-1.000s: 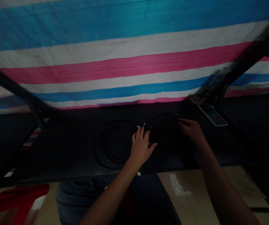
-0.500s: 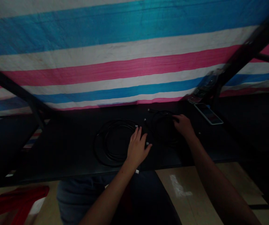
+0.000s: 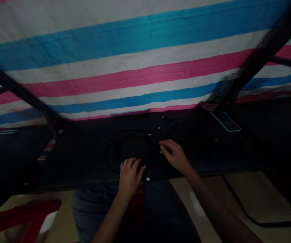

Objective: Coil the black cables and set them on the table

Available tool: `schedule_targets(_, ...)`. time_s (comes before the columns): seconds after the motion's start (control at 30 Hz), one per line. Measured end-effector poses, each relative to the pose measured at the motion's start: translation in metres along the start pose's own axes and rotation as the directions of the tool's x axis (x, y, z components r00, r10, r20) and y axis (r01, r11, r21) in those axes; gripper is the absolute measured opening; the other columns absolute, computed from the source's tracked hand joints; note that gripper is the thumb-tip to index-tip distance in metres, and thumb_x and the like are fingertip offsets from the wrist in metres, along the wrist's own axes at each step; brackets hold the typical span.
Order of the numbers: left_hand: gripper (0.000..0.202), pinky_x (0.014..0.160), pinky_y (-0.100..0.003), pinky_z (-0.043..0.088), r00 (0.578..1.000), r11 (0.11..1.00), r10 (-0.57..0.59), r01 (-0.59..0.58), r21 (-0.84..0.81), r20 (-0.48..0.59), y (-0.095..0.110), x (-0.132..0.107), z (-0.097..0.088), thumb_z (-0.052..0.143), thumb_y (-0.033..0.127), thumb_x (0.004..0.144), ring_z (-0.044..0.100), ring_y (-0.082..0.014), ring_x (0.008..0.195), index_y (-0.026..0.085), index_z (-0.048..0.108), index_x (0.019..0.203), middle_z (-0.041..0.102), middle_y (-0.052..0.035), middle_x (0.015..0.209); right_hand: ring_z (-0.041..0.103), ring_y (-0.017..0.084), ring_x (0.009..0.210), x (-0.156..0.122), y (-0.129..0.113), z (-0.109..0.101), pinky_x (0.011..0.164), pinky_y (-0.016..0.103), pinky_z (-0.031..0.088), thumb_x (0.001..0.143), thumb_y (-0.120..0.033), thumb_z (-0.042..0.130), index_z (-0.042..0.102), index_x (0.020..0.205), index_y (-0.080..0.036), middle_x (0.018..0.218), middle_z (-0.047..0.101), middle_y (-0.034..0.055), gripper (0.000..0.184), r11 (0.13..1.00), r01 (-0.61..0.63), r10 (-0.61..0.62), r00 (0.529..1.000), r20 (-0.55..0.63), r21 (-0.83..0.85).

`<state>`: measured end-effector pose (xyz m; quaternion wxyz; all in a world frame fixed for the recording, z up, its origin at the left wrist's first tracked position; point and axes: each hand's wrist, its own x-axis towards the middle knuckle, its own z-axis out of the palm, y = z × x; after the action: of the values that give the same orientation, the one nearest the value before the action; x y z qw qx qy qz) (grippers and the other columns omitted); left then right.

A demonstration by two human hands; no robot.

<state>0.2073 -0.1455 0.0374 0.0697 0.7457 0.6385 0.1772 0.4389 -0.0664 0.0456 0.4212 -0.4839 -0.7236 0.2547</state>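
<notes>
Fingers [image 3: 132,164] of the left hand [image 3: 129,179] curl down over the near side of a black cable coil [image 3: 132,129], a white plug [image 3: 147,179] just beside them; grip unclear. Right hand [image 3: 175,157]: fingers [image 3: 166,145] lie close together at the coil's right side, any pinch too dark to tell. Second black coil [image 3: 177,119] lies near the far edge of the table [image 3: 59,162]; phone [image 3: 225,120] toward the far right corner.

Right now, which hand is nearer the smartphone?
Right hand: it is nearer, to the smartphone's left and closer to the person, not touching it. Left hand: farther left, at the coiled black cable.
</notes>
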Motion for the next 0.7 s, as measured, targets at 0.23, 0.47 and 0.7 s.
schedule_targets(0.23,0.019,0.085,-0.041,0.046,0.998,0.997,0.041,-0.043,0.058,0.039,-0.003,0.007,0.0,0.054,0.029,0.102,0.063,-0.0271,0.095,0.019,0.069,0.105,0.072,-0.0077,0.098,0.064,0.028,0.108,-0.023,-0.009,0.067,0.097,0.047,0.054,0.094,-0.023,0.058,0.071,0.121,-0.025,0.113,0.062,0.0115,0.029,0.999,0.023,-0.023,1.0,-0.016,0.027)
schedule_targets(0.47,0.027,0.084,-0.041,0.046,0.993,0.992,0.093,-0.099,0.077,0.077,-0.003,0.007,-0.007,0.063,0.043,0.097,0.06,-0.0288,0.097,0.017,0.065,0.105,0.067,-0.0095,0.104,0.067,0.026,0.101,-0.024,-0.007,0.062,0.095,0.045,0.056,0.096,-0.023,0.055,0.07,0.118,-0.023,0.114,0.065,0.0122,0.027,0.99,-0.015,0.026,0.997,-0.075,0.139)
schedule_targets(0.7,0.011,0.085,-0.041,0.046,0.993,0.992,0.065,-0.075,0.098,0.094,0.002,0.017,-0.013,0.05,0.021,0.101,0.061,-0.0296,0.098,0.018,0.06,0.099,0.067,-0.0111,0.102,0.072,0.022,0.083,-0.026,0.004,0.068,0.063,0.031,0.062,0.096,-0.023,0.05,0.069,0.118,-0.022,0.111,0.069,0.0117,0.029,0.969,-0.069,0.091,0.992,-0.084,0.239)
